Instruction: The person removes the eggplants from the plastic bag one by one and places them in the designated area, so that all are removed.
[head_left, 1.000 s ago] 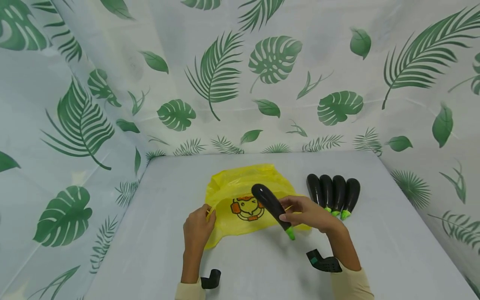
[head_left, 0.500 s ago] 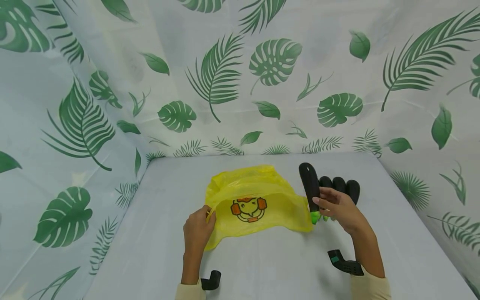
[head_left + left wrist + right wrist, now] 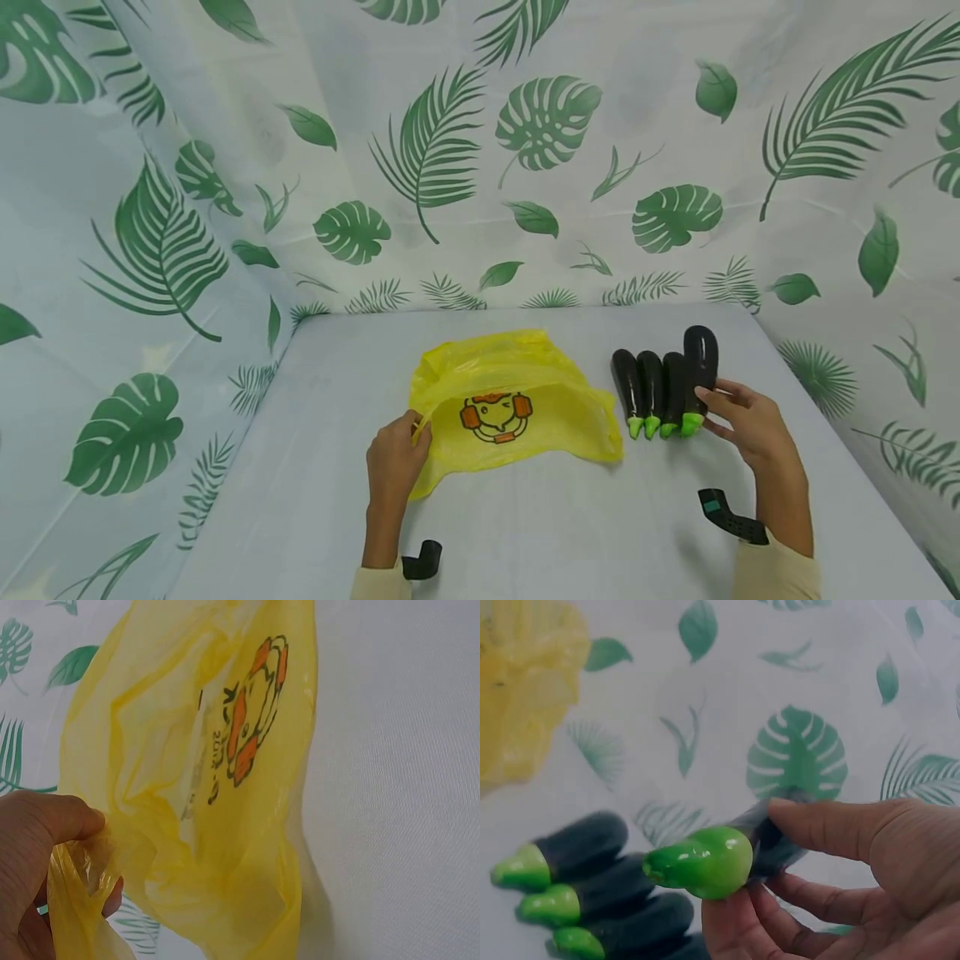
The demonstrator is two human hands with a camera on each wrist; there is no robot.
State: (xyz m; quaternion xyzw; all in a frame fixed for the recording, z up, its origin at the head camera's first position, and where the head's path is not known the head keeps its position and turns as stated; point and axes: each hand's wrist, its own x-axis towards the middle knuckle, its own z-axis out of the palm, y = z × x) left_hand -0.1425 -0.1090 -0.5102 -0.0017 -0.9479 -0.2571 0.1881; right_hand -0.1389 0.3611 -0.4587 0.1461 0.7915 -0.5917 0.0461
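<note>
My right hand (image 3: 753, 421) pinches a dark eggplant (image 3: 701, 358) with a green stem end between thumb and fingers. In the right wrist view this eggplant (image 3: 769, 840) is raised, its green end toward the camera. Several similar eggplants (image 3: 651, 383) lie side by side on the table, just left of the held one, which partly covers the rightmost of the row. My left hand (image 3: 399, 454) grips the left edge of a yellow plastic bag (image 3: 555, 429) printed with a cartoon face. In the left wrist view, thumb and fingers pinch the thin, crumpled bag (image 3: 165, 750) with its mouth partly spread.
A white table (image 3: 300, 467) lies under everything. White sheeting (image 3: 450, 267) with green leaf prints stands behind and at both sides. A black wrist camera (image 3: 423, 558) sits on the left wrist and another black camera (image 3: 731, 517) on the right.
My right hand has carried the eggplant rightward, from over the yellow bag, past the row, to its right end. The left hand has kept its hold on the bag without moving.
</note>
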